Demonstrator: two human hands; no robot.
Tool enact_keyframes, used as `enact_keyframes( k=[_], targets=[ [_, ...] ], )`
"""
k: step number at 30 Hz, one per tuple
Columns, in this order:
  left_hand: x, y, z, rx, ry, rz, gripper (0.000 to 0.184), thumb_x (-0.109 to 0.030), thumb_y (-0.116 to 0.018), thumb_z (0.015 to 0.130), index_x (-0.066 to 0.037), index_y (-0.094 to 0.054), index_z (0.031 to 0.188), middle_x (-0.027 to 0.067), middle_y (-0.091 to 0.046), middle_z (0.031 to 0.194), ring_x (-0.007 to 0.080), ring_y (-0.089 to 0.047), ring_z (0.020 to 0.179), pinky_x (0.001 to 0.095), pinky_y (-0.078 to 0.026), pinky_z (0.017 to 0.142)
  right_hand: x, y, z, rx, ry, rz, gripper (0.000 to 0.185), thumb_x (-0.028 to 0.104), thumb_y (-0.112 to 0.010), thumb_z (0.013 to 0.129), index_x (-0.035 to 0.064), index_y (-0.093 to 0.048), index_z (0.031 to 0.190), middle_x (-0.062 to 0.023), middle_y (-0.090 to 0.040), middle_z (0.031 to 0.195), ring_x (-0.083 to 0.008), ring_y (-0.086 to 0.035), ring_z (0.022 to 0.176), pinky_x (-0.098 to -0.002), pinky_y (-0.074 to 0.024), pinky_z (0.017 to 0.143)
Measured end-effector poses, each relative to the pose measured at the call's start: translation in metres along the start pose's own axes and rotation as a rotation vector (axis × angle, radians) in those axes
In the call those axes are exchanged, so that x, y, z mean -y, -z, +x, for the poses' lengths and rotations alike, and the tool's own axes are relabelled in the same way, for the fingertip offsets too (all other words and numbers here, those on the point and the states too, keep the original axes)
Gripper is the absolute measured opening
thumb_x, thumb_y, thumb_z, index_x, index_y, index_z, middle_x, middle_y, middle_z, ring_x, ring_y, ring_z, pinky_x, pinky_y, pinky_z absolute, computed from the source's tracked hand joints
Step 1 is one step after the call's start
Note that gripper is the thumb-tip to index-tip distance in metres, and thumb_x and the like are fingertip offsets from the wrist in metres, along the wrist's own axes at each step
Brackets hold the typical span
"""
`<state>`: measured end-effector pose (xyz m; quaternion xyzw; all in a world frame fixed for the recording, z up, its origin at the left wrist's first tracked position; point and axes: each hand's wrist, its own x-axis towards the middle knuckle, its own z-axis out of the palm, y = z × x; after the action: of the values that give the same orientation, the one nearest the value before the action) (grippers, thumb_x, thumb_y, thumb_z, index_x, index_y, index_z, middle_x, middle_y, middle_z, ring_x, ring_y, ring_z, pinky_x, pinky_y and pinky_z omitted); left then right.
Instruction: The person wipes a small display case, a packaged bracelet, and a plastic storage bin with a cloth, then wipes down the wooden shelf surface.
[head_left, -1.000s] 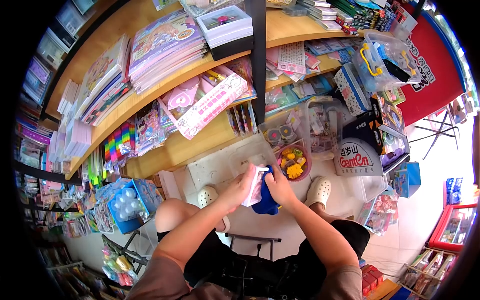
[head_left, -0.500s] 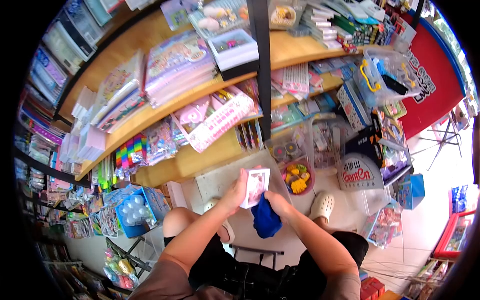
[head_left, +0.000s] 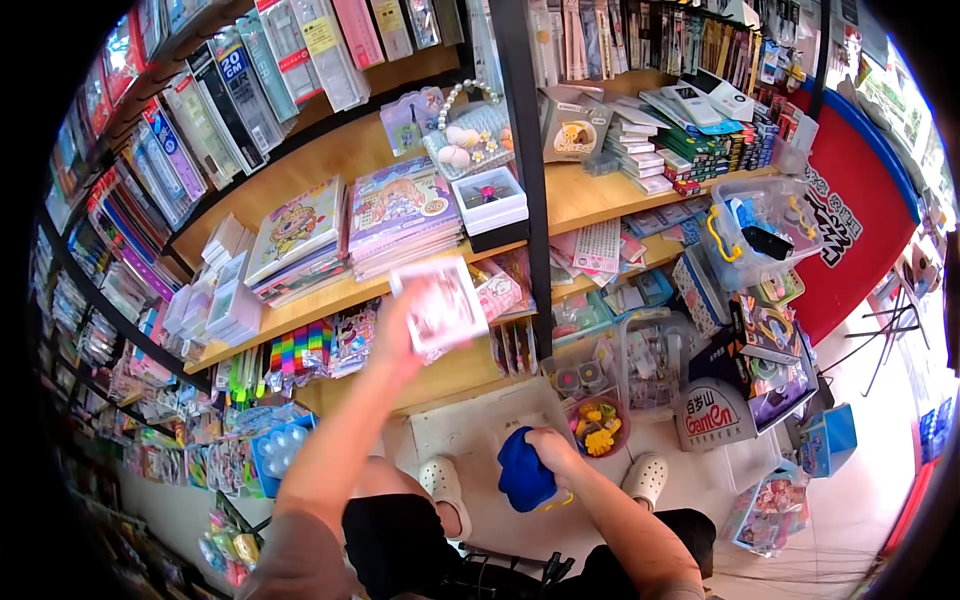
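My left hand (head_left: 396,335) is raised in front of the shelf, closed around the left edge of a white box with a pink picture (head_left: 445,308); the box is blurred by motion. Lower down, my right hand (head_left: 556,455) grips a bunched blue cloth (head_left: 524,478) over the floor between my knees. Box and cloth are apart. Behind the box are a stack of purple picture books (head_left: 402,208) and a white tray-like box (head_left: 488,200) on the wooden shelf.
Small white boxes (head_left: 232,310) stand at the shelf's left end. A black upright post (head_left: 527,150) divides the shelving. To the right are a clear bin with yellow handles (head_left: 765,225), a Ganten carton (head_left: 712,410) and a round tub of yellow pieces (head_left: 600,428).
My left hand has lifted the box up and leftward, away from the cloth, to the shelf front. My right hand keeps the cloth, a little lower in view. The view now takes in more upper shelving.
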<state>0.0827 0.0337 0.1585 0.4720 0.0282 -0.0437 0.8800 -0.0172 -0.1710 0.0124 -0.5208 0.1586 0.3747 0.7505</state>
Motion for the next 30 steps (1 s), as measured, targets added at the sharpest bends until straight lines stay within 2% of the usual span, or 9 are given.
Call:
enact_keyframes(
  k=[2, 4, 12, 13, 16, 19, 25, 28, 30],
  targets=[
    [-0.035, -0.016, 0.035, -0.105, -0.085, 0.036, 0.038, -0.031, -0.058, 0.085, -0.004, -0.052, 0.111, 0.0128, -0.061, 0.103, 0.0255, -0.061, 0.092, 0.0425, -0.05, 0.081, 0.001, -0.005, -0.005, 0.008, 0.012, -0.034, 0.019, 0.013, -0.042, 0.081, 0.0011, -0.056, 0.086, -0.0086, -0.059, 0.074, -0.0187, -0.057, 0.061, -0.0316, -0.0476, 0.059],
    [-0.059, -0.033, 0.07, -0.136, -0.224, 0.114, 0.037, -0.033, -0.059, 0.085, -0.005, -0.053, 0.109, 0.0119, -0.061, 0.102, 0.0247, -0.061, 0.091, 0.042, -0.051, 0.078, 0.003, -0.007, -0.008, 0.039, 0.008, -0.041, 0.018, 0.013, -0.043, 0.081, 0.0017, -0.056, 0.086, -0.0078, -0.059, 0.074, -0.018, -0.056, 0.06, -0.0312, -0.0472, 0.058],
    [-0.053, -0.057, 0.178, -0.211, -0.243, 0.425, 0.051, -0.04, -0.051, 0.088, 0.007, -0.051, 0.106, 0.0137, -0.061, 0.09, 0.0223, -0.063, 0.08, 0.0397, -0.053, 0.051, 0.005, 0.002, -0.016, 0.018, 0.041, -0.055, 0.024, 0.013, -0.043, 0.08, -0.0001, -0.057, 0.095, -0.0075, -0.059, 0.076, -0.0171, -0.056, 0.064, -0.0302, -0.046, 0.062],
    [-0.053, -0.064, 0.176, -0.294, -0.258, 0.688, 0.057, -0.045, -0.049, 0.088, 0.01, -0.052, 0.102, 0.0215, -0.062, 0.086, 0.0303, -0.063, 0.082, 0.0423, -0.051, 0.058, 0.007, 0.004, -0.018, 0.019, 0.034, -0.066, 0.025, 0.013, -0.042, 0.08, -0.0003, -0.057, 0.095, -0.0076, -0.059, 0.076, -0.017, -0.056, 0.065, -0.0302, -0.0459, 0.063],
    [-0.053, -0.062, 0.189, -0.452, -0.527, 1.352, 0.063, -0.049, -0.045, 0.086, 0.012, -0.055, 0.098, 0.0313, -0.06, 0.088, 0.0405, -0.06, 0.089, 0.0439, -0.047, 0.073, 0.009, 0.007, -0.023, -0.018, 0.044, -0.091, 0.025, 0.013, -0.043, 0.08, -0.0003, -0.057, 0.095, -0.0075, -0.059, 0.076, -0.017, -0.056, 0.065, -0.0304, -0.046, 0.062],
    [-0.058, -0.048, 0.196, -0.414, -0.513, 1.362, 0.067, -0.05, -0.044, 0.085, 0.014, -0.057, 0.097, 0.0374, -0.054, 0.099, 0.0456, -0.054, 0.099, 0.0427, -0.04, 0.087, 0.013, 0.01, -0.027, 0.023, 0.044, -0.07, 0.025, 0.013, -0.043, 0.08, 0.0, -0.056, 0.096, -0.0076, -0.059, 0.077, -0.0172, -0.057, 0.065, -0.0307, -0.0463, 0.062],
    [-0.056, -0.043, 0.179, -0.276, -0.309, 1.325, 0.081, -0.057, -0.046, 0.082, 0.016, -0.043, 0.117, 0.034, -0.052, 0.111, 0.0411, -0.05, 0.109, 0.0388, -0.039, 0.092, 0.009, 0.006, -0.027, -0.033, 0.016, -0.083, 0.03, 0.014, -0.044, 0.08, 0.0001, -0.056, 0.104, -0.0081, -0.06, 0.08, -0.0173, -0.057, 0.067, -0.0307, -0.0466, 0.063],
    [-0.054, -0.055, 0.15, -0.192, -0.443, 1.579, 0.088, -0.062, -0.05, 0.078, 0.005, -0.034, 0.132, 0.0246, -0.051, 0.121, 0.0331, -0.05, 0.112, 0.0355, -0.036, 0.096, 0.005, 0.007, -0.025, -0.001, 0.03, -0.106, 0.032, 0.015, -0.044, 0.08, 0.0002, -0.056, 0.106, -0.0082, -0.06, 0.082, -0.0173, -0.057, 0.07, -0.0309, -0.0464, 0.066],
    [-0.063, -0.061, 0.132, -0.021, -0.387, 1.614, 0.096, -0.058, -0.061, 0.072, 0.003, -0.025, 0.136, 0.0238, -0.047, 0.125, 0.032, -0.048, 0.114, 0.0342, -0.035, 0.097, -0.003, 0.011, -0.018, -0.011, 0.033, -0.141, 0.032, 0.015, -0.044, 0.08, 0.0002, -0.057, 0.106, -0.0084, -0.061, 0.084, -0.0175, -0.057, 0.073, -0.0311, -0.0463, 0.068]
  ],
)
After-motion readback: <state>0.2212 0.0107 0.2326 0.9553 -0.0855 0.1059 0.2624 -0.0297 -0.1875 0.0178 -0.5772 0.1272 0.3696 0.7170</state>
